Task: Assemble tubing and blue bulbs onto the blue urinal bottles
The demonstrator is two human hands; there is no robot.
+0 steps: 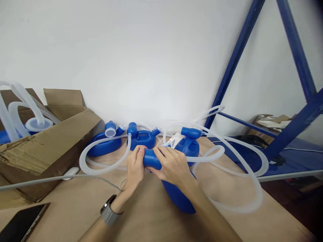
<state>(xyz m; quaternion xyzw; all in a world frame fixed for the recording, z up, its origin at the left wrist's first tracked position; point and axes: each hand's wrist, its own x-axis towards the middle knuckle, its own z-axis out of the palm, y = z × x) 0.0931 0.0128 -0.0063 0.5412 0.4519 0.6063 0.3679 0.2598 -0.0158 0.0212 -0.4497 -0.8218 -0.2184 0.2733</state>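
Both hands are closed round a blue cylindrical urinal head (152, 159) held sideways above the table. My left hand (136, 163) grips its left end, the fingers curled over the rim. Wrapped round its right part is my right hand (174, 165). A translucent hose (207, 158) comes out from behind the right hand and loops back. Below my right forearm lies a blue urinal bottle (178, 198), partly hidden. Behind the hands stand another blue bottle with a head on it (189, 146), a blue bottle with a handle (145, 139) and one farther left (106, 144).
An open cardboard box (50, 144) at left holds more hoses and blue parts. A phone (21, 223) lies at front left, and a white computer mouse (71, 172) beside the box. A grey cable (75, 176) crosses the table. Blue shelf posts (234, 64) rise at right.
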